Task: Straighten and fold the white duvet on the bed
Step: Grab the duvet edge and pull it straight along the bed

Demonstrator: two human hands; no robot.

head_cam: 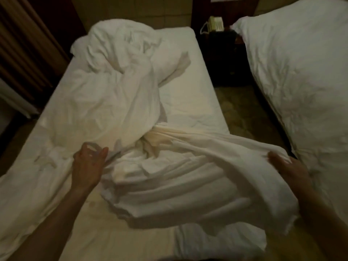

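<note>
While your two bare hands work at the near end of the bed, the crumpled white cotton duvet [116,87] lies unstraightened across the white-sheeted mattress [190,87], heaped high at the far left, twisted into a rope-like waist near the middle, and spreading again into a creased mass at the near right, where one part hangs past the mattress's right edge. Your left hand [87,166] sits at the near left of the twist, its fingers curled round a small fold of the duvet cloth, thumb up toward the far side. Your right hand [290,168] is at the near right, fingers tucked under and gripping a raised edge of the same duvet, which drapes over them and stretches taut back toward the twist. Bare sheet shows along the mattress's right side and at the near middle. Further items: a second bed with a rumpled white cover [301,72] to the right, well apart across a strip of patterned floor [243,113]; a dark bedside cabinet [224,59] between the two beds at the far end, carrying a pale corded telephone [214,23]; brown pleated curtains [24,46] at the far left.
</note>
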